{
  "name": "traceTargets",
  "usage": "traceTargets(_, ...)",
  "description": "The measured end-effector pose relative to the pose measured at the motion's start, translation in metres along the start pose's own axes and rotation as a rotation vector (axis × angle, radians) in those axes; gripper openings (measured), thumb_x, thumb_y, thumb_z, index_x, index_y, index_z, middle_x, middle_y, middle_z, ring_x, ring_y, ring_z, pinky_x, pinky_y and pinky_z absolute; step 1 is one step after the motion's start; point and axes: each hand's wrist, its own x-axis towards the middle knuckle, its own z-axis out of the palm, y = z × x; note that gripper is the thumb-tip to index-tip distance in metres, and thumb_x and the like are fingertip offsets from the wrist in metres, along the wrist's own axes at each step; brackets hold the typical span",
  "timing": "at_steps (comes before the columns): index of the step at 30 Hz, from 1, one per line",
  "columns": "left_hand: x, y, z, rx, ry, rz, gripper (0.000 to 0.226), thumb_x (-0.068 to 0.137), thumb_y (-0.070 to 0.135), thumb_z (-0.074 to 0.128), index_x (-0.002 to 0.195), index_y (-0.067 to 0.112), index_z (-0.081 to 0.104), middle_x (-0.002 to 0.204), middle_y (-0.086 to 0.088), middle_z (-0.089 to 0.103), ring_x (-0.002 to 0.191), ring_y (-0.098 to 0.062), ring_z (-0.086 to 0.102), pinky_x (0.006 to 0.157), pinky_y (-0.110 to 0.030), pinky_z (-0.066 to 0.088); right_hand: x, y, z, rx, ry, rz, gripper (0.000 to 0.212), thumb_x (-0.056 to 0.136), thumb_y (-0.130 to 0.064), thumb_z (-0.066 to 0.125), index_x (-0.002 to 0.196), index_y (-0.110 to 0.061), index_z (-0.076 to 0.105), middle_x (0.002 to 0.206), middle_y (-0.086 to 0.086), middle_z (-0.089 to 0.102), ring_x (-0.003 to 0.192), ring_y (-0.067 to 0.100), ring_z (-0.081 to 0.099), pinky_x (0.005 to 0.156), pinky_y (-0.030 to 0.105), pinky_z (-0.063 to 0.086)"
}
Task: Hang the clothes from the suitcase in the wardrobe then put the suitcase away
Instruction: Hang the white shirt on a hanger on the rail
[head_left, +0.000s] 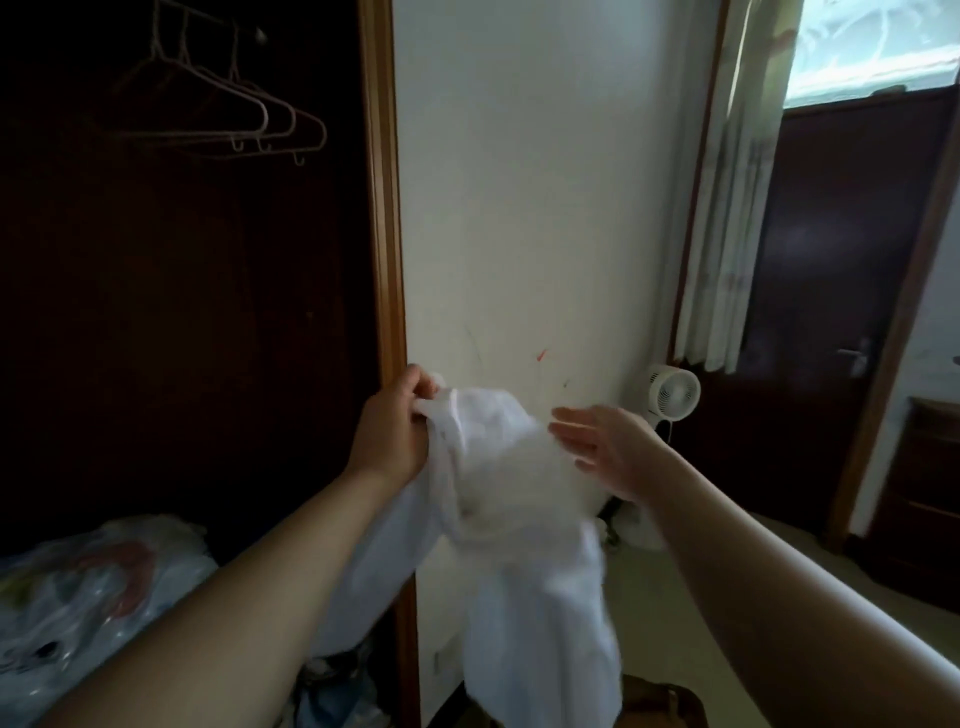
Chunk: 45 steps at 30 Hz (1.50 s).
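Observation:
A white garment (511, 525) hangs in front of me, bunched at the top and trailing down past the frame's lower edge. My left hand (395, 426) grips its upper edge beside the wardrobe's wooden frame (387, 218). My right hand (605, 447) is flat with fingers apart, its fingertips at the cloth's right side, holding nothing. Three empty light-coloured hangers (244, 106) hang on the rail inside the dark open wardrobe at upper left. A brown edge at the bottom, maybe the suitcase (660, 704), is mostly hidden.
Clear plastic bags with bundled items (88, 587) lie in the wardrobe's lower part. A small white fan (675, 392) stands on the floor by the white wall. A curtain (727, 197) and a dark wooden door (841, 291) are at right.

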Motion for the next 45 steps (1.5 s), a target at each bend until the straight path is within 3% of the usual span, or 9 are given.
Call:
traceTargets(8, 0.005, -0.017, -0.023, 0.048, -0.108, 0.353, 0.024, 0.089, 0.005, 0.055, 0.068, 0.016, 0.056, 0.088, 0.004, 0.066, 0.091, -0.007, 0.059, 0.087, -0.032, 0.049, 0.019, -0.04, 0.092, -0.05, -0.358, 0.1, 0.068, 0.073, -0.065, 0.064, 0.104, -0.004, 0.069, 0.091, 0.012, 0.068, 0.087, 0.026, 0.062, 0.084, 0.035, 0.05)
traceTargets(16, 0.021, -0.067, -0.071, 0.167, -0.224, 0.763, 0.022, 0.088, 0.013, 0.051, 0.071, 0.011, 0.066, 0.094, -0.007, 0.071, 0.098, -0.022, 0.065, 0.092, -0.034, 0.05, 0.042, -0.062, 0.187, -0.146, -0.416, 0.257, 0.03, 0.093, -0.034, 0.056, 0.091, -0.005, 0.062, 0.097, 0.014, 0.063, 0.111, 0.028, 0.059, 0.098, 0.039, 0.046)
traceTargets(19, 0.031, -0.096, -0.092, 0.257, -0.104, 0.604, 0.019, 0.088, 0.025, 0.051, 0.1, 0.019, 0.064, 0.114, -0.004, 0.067, 0.113, -0.016, 0.055, 0.106, -0.037, 0.039, 0.053, -0.074, 0.223, 0.024, -0.322, 0.163, 0.013, 0.086, -0.015, 0.061, 0.091, -0.003, 0.06, 0.088, 0.013, 0.061, 0.08, 0.025, 0.062, 0.079, 0.034, 0.054)
traceTargets(22, 0.045, -0.126, -0.122, 0.297, 0.068, 0.107, 0.056, 0.085, 0.027, 0.062, 0.137, 0.023, 0.042, 0.144, -0.006, 0.038, 0.132, -0.018, 0.034, 0.112, -0.045, 0.029, 0.057, -0.092, 0.251, 0.216, -0.266, 0.113, 0.04, 0.078, -0.011, 0.061, 0.117, -0.004, 0.054, 0.107, 0.018, 0.065, 0.092, 0.032, 0.064, 0.09, 0.044, 0.053)
traceTargets(27, 0.068, -0.165, -0.175, -0.356, -0.237, -0.597, 0.054, 0.092, 0.017, 0.06, 0.141, 0.027, 0.039, 0.135, -0.004, 0.052, 0.117, -0.021, 0.053, 0.096, -0.037, 0.046, 0.06, -0.114, 0.296, 0.343, -0.263, 0.016, 0.034, 0.079, -0.01, 0.055, 0.113, -0.006, 0.055, 0.104, 0.015, 0.065, 0.092, 0.031, 0.065, 0.086, 0.043, 0.054)
traceTargets(33, 0.093, -0.192, -0.225, -0.833, -0.479, -0.642, 0.045, 0.083, 0.022, 0.04, 0.121, 0.01, 0.061, 0.119, -0.015, 0.066, 0.112, -0.033, 0.059, 0.1, -0.047, 0.044, 0.061, -0.136, 0.347, 0.325, -0.258, -0.05, 0.041, 0.078, -0.011, 0.055, 0.118, -0.004, 0.055, 0.098, 0.014, 0.063, 0.088, 0.028, 0.063, 0.084, 0.039, 0.054)
traceTargets(36, 0.11, -0.199, -0.236, -0.447, -0.46, -0.597, 0.037, 0.091, 0.045, 0.053, 0.118, 0.02, 0.062, 0.111, -0.002, 0.068, 0.102, -0.021, 0.064, 0.093, -0.041, 0.05, 0.063, -0.145, 0.368, 0.321, -0.255, -0.073, 0.043, 0.077, -0.011, 0.053, 0.119, -0.004, 0.053, 0.095, 0.013, 0.061, 0.081, 0.026, 0.062, 0.075, 0.036, 0.054)
traceTargets(41, 0.129, -0.219, -0.255, -0.006, -0.335, -0.48, 0.008, 0.094, 0.018, 0.056, 0.094, 0.015, 0.063, 0.09, -0.001, 0.065, 0.078, -0.016, 0.065, 0.06, -0.026, 0.055, 0.067, -0.154, 0.391, 0.312, -0.235, -0.129, 0.02, 0.074, -0.006, 0.046, 0.092, -0.006, 0.054, 0.088, 0.008, 0.054, 0.079, 0.023, 0.056, 0.075, 0.033, 0.048)
traceTargets(45, 0.152, -0.242, -0.27, 0.251, -0.193, -0.389, 0.018, 0.099, 0.02, 0.043, 0.095, 0.012, 0.058, 0.09, -0.005, 0.06, 0.071, -0.014, 0.056, 0.053, -0.023, 0.041, 0.078, -0.154, 0.397, 0.126, -0.149, -0.127, 0.029, 0.079, -0.004, 0.05, 0.107, -0.008, 0.056, 0.105, 0.01, 0.059, 0.092, 0.026, 0.06, 0.075, 0.034, 0.054)
